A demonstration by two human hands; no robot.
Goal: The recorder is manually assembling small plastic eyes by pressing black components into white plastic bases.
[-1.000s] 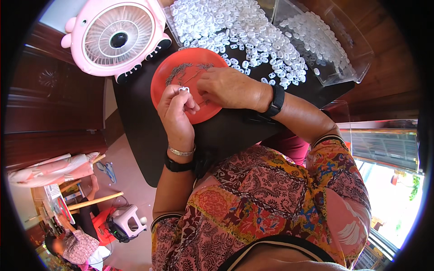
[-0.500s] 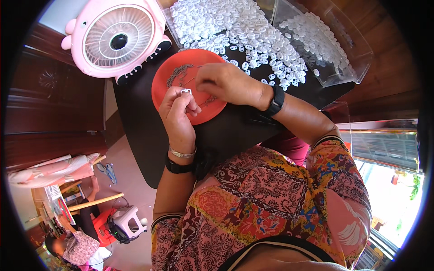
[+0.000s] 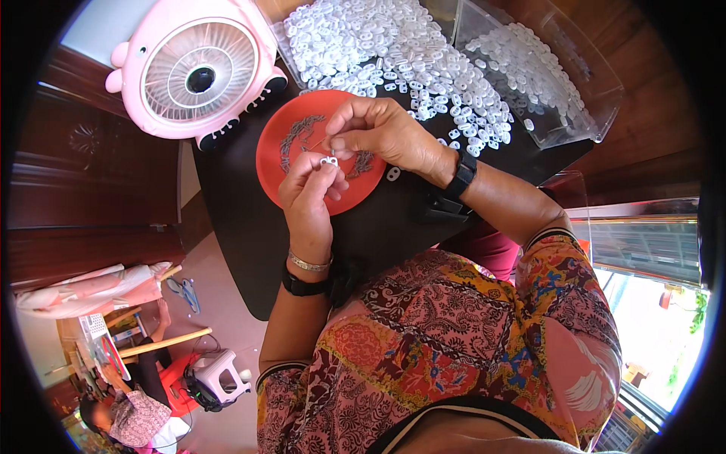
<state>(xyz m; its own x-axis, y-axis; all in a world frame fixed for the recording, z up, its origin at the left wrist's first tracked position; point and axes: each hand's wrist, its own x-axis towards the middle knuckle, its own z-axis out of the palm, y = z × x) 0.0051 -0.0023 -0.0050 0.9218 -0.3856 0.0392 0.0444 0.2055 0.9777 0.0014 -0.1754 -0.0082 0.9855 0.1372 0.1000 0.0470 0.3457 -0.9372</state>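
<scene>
Pinching white piece (image 3: 328,161) in left hand (image 3: 308,198), right hand (image 3: 389,138) just beyond, seemingly clamped on tiny metal pin (image 3: 333,151), red plate (image 3: 271,163) under both hands

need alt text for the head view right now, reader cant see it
The left hand pinches a small white piece over a red plate holding thin grey pieces, the right hand close beside it. Beyond, many loose white two-holed pieces cover part of a dark table, near a pink animal-shaped fan.
</scene>
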